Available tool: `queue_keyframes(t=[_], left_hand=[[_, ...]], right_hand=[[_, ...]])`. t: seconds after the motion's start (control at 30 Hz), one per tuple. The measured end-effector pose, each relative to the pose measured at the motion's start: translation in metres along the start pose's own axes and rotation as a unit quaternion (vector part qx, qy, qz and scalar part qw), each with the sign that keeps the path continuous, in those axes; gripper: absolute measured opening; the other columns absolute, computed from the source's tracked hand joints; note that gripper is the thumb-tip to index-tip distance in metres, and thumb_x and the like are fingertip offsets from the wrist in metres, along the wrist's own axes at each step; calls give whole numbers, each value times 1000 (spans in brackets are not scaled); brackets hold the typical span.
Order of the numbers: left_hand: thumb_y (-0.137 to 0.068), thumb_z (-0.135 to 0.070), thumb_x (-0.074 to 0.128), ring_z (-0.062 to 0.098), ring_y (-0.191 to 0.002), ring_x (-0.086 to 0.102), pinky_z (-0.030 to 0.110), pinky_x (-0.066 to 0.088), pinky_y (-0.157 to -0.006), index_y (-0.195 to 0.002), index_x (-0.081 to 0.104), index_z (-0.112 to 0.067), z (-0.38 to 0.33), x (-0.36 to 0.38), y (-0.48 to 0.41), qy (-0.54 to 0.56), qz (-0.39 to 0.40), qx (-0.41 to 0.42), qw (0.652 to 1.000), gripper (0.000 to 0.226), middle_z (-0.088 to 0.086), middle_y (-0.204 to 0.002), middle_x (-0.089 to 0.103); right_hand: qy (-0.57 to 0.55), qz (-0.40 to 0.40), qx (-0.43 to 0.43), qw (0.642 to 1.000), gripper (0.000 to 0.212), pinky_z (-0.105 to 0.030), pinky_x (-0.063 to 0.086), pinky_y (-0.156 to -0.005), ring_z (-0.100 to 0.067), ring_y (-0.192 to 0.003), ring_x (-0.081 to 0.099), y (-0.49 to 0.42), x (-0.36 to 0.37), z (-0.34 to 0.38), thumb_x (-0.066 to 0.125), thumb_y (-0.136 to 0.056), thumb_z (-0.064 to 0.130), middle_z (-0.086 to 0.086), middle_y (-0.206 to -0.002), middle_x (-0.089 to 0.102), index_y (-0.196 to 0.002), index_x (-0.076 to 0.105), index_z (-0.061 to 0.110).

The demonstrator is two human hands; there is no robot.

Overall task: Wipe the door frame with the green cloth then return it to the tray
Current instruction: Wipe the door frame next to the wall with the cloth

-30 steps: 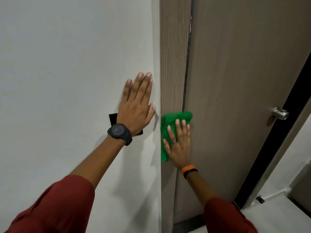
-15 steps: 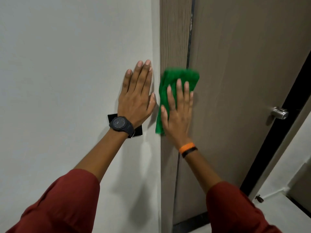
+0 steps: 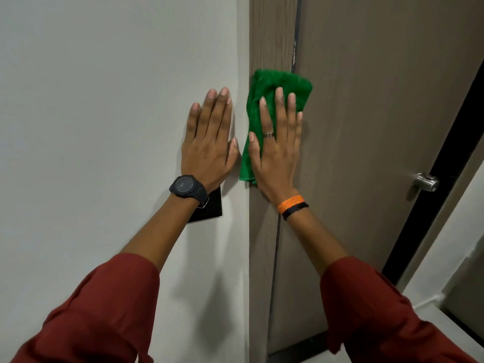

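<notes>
The green cloth (image 3: 264,85) lies flat against the brown wooden door frame (image 3: 269,35), reaching over the seam onto the door. My right hand (image 3: 277,150) presses on it with fingers spread and pointing up. My left hand (image 3: 209,142) rests flat and open on the white wall just left of the frame, holding nothing. No tray is in view.
The brown door (image 3: 379,100) fills the right side, with a metal knob (image 3: 427,180) near its dark edge. A black wall plate (image 3: 209,210) sits partly hidden under my left wrist. White wall (image 3: 104,100) spans the left. Pale floor (image 3: 445,318) shows at the lower right.
My right hand slid the green cloth up the door frame from lower down to level with my left hand. The left hand stayed flat on the wall.
</notes>
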State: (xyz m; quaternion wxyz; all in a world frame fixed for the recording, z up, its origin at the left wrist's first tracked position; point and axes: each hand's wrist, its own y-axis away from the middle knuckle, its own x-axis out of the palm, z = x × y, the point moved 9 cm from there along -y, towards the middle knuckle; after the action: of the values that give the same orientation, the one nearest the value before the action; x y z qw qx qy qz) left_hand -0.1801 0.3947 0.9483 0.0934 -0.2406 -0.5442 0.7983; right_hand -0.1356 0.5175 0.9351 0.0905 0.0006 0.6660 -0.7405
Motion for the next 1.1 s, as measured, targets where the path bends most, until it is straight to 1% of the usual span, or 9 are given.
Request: queue_keyframes(t=[0.17, 0.27, 0.33, 0.5, 0.67, 0.77, 0.87, 0.93, 1.1], left_hand=[[-96, -28, 48, 34, -157, 17, 50, 11, -129, -160, 20, 0, -2, -5, 11, 25, 16, -24, 999, 76, 17, -169, 20], [-93, -26, 49, 34, -157, 17, 52, 14, -130, -160, 20, 1, -5, -3, 37, 38, 34, -52, 997, 78, 18, -169, 19], [-94, -26, 48, 33, -158, 16, 51, 14, -130, -160, 19, 1, -9, 0, 59, 46, 45, -58, 996, 78, 18, -169, 18], [-95, -25, 46, 32, -158, 13, 49, 10, -130, -161, 16, 0, -19, 11, 111, 23, 81, -34, 996, 77, 16, -170, 15], [-99, -29, 39, 30, -159, 10, 48, 12, -130, -162, 11, 0, -14, 11, 104, 18, 106, -21, 994, 74, 15, -171, 12], [-99, -30, 39, 30, -159, 11, 48, 13, -130, -162, 11, 0, -4, 1, 69, 21, 95, -12, 995, 74, 15, -171, 12], [-99, -31, 37, 29, -159, 10, 47, 12, -131, -162, 11, 0, 10, -10, 28, 23, 76, -18, 997, 74, 15, -171, 12], [-100, -30, 37, 29, -159, 9, 47, 12, -131, -162, 11, 0, 18, -17, 3, 22, 61, -14, 998, 74, 15, -171, 12], [-100, -31, 37, 30, -159, 10, 49, 13, -130, -161, 12, 1, 37, -32, -46, 18, 35, -6, 999, 74, 16, -171, 13]], right_hand=[[5, 41, 30, 999, 54, -55, 7, -132, -35, -160, 9, 87, 9, -4, 37, -112, 36, -21, -168, 26, -161, 28, 14], [27, 87, 16, 996, 61, -50, 0, -133, -25, -162, -11, 168, 20, -6, 28, -114, 42, -4, -175, -5, -166, -1, 28], [34, 102, 4, 994, 69, -50, -1, -133, -24, -162, -13, 213, 25, -11, 34, -113, 41, 2, -174, -18, -166, -8, 29], [44, 105, -10, 993, 86, -49, -4, -133, -25, -162, -15, 254, 32, -14, 49, -105, 39, 1, -174, -20, -165, -11, 27], [18, 100, -32, 994, 76, -49, -5, -133, -22, -162, -14, 200, 28, -10, 43, -110, 41, 4, -174, -19, -166, -7, 30], [10, 60, -22, 998, 60, -52, 0, -133, -25, -162, -6, 121, 22, -4, 37, -112, 41, -8, -174, 7, -165, 13, 24], [5, 23, -23, 999, 57, -59, 12, -132, -37, -161, 14, 38, 12, 3, 48, -109, 34, -19, -168, 27, -159, 33, 14], [9, 8, -34, 999, 57, -62, 17, -130, -41, -158, 21, -8, 4, 9, 51, -107, 32, -21, -167, 31, -158, 39, 11], [22, -19, -45, 999, 58, -61, 19, -129, -41, -157, 24, -87, -15, 24, 52, -106, 31, -21, -168, 31, -159, 39, 11]])
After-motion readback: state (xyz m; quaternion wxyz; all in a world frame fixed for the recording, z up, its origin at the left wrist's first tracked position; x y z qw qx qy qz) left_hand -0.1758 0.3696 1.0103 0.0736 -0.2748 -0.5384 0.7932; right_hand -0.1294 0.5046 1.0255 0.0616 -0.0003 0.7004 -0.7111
